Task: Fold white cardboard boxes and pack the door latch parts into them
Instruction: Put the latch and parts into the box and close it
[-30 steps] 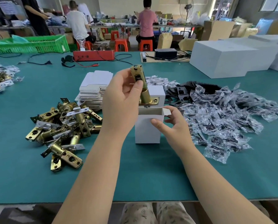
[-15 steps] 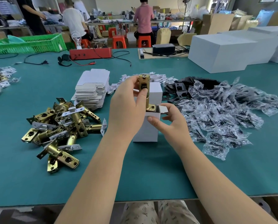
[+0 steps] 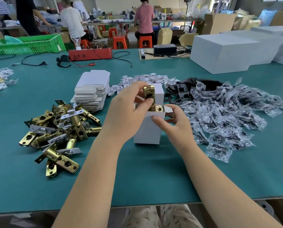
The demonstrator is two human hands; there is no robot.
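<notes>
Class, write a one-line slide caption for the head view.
Left hand lowers a brass latch into an open white box steadied by the right hand.

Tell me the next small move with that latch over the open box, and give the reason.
Probably lower it the rest of the way in and let go. The left hand pinches the brass latch upright, its lower end already inside the white box, most of it above the rim. The right hand holds the box's top edge, flaps open.
</notes>
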